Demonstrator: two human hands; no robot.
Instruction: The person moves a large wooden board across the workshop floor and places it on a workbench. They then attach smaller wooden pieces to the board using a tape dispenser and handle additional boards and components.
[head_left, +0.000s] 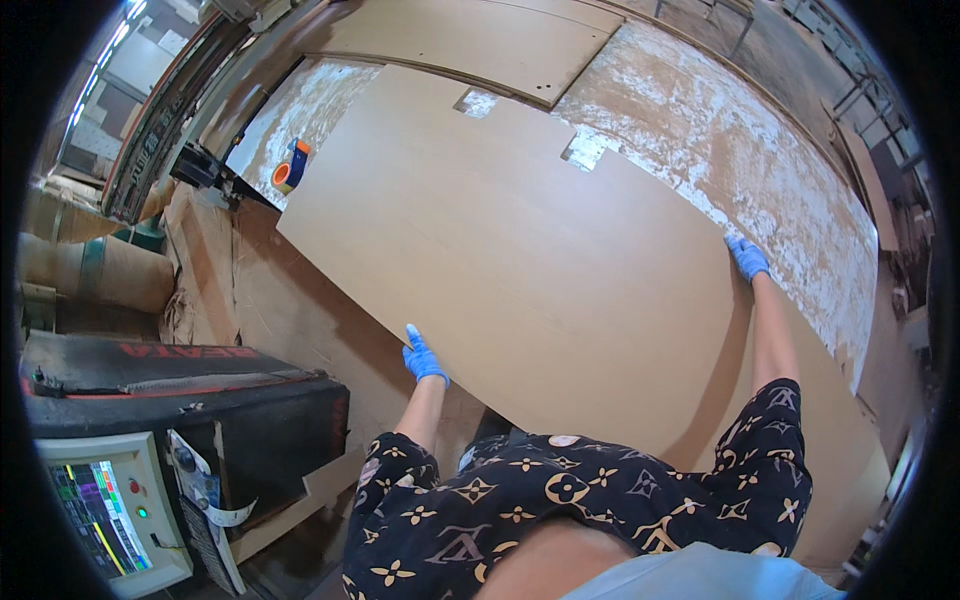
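A large tan fibreboard panel (540, 262) spans the view in front of me, with notches cut into its far edge. My left hand (424, 360), in a blue glove, grips the panel's near left edge, its thumb or a finger lying on top. On the far right edge rests my right hand (748, 257), also gloved in blue; its fingertips reach over the rim and are partly hidden. Beneath the panel lies a worn, whitish dusty work surface (675, 120).
A tape dispenser (291, 166) with an orange core stands by the panel's left corner. Another board (480, 37) lies beyond. Machine gantry (161, 112) rises at left. A control screen (105, 517) and black machine housing (187, 397) are at lower left.
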